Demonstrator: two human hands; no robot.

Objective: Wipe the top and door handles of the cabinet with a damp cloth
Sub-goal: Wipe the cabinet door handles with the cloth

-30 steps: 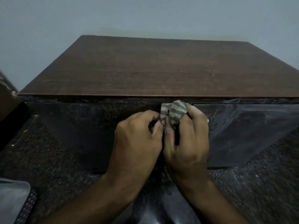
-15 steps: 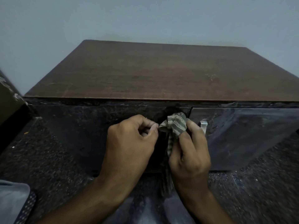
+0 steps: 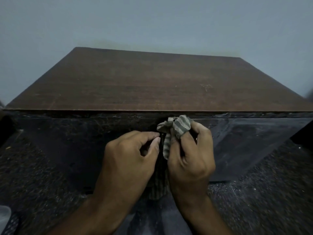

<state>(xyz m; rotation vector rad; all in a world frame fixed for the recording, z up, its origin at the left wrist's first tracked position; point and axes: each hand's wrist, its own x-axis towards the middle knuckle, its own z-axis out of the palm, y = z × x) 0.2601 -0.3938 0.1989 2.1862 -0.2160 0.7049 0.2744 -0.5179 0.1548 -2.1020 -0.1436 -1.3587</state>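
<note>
- Fingers (image 3: 153,139) of the left hand (image 3: 128,160) curl in, thumb to forefinger; what they pinch cannot be told.
- Right hand (image 3: 191,160) grips the soft striped cloth (image 3: 177,126), bunched against the glossy dark doors (image 3: 245,143), under the top's front edge.
- Matte brown wood-grain cabinet top (image 3: 152,85) spreads flat and bare, straight-edged, back to the grey wall (image 3: 152,22).

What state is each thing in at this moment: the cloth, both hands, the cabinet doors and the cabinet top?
Cloth: bunched, gripped at the top of the door fronts, a tail hanging down between the hands.
Right hand: fingers curled round the cloth, holding it.
Left hand: fingers curled, fingertips pinched at the seam between the doors; what they hold is hidden.
Cabinet doors: look closed.
Cabinet top: bare, with faint marks.
</note>
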